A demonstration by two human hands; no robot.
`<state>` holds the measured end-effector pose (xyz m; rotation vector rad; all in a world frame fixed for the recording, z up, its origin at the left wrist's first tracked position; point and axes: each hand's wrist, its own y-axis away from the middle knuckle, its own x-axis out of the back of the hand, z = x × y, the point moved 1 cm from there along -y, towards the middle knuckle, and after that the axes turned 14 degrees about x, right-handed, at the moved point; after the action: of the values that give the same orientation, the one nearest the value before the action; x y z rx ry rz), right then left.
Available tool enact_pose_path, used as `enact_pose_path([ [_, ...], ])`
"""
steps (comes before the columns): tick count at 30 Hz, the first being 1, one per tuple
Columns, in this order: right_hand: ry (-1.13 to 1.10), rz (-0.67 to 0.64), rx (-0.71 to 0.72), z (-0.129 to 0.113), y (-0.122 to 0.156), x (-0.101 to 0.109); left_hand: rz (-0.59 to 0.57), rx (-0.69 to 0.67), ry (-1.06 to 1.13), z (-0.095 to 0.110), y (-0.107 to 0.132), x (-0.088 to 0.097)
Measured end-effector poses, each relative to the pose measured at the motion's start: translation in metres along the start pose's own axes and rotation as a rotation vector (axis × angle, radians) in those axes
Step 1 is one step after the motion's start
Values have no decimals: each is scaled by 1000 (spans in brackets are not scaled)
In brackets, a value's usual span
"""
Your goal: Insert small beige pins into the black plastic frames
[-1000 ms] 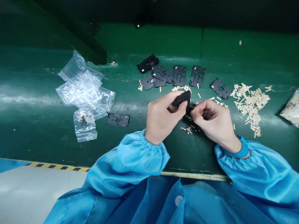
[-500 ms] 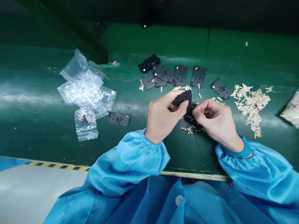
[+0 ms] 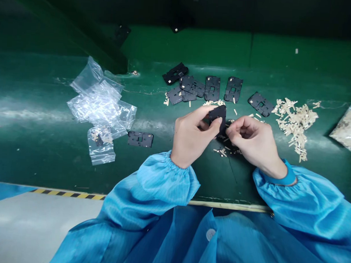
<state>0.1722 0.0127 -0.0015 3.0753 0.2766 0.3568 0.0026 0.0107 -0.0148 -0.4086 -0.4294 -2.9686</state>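
Observation:
A flat black plastic plate [image 3: 217,114] is gripped between the thumb and fingers of my left hand [image 3: 192,138], tilted up off the bench. Just to its right, my right hand [image 3: 252,140] is closed in a pinch; whatever sits between its fingertips is too small or hidden to make out. Under and between the hands lie small cream strips [image 3: 222,151] and dark bits. Behind the hands, several similar black plates with square cut-outs [image 3: 212,89] rest on the green bench. Another black plate [image 3: 140,139] lies alone to the left.
A heap of cream strips [image 3: 298,121] lies to the right, with a filled clear bag [image 3: 348,126] beyond it. At left are stacked clear zip bags [image 3: 98,101] and a small bag [image 3: 101,145] holding parts. A green post [image 3: 106,47] stands at the back left.
The background has shifted very slightly in the view. Both hands keep the same pose, and the black plate stays in my left hand.

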Motion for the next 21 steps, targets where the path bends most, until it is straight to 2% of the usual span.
enact_pose_path([
  [21, 17, 5, 28, 0, -1, 1, -36, 9, 27, 1, 0, 0],
])
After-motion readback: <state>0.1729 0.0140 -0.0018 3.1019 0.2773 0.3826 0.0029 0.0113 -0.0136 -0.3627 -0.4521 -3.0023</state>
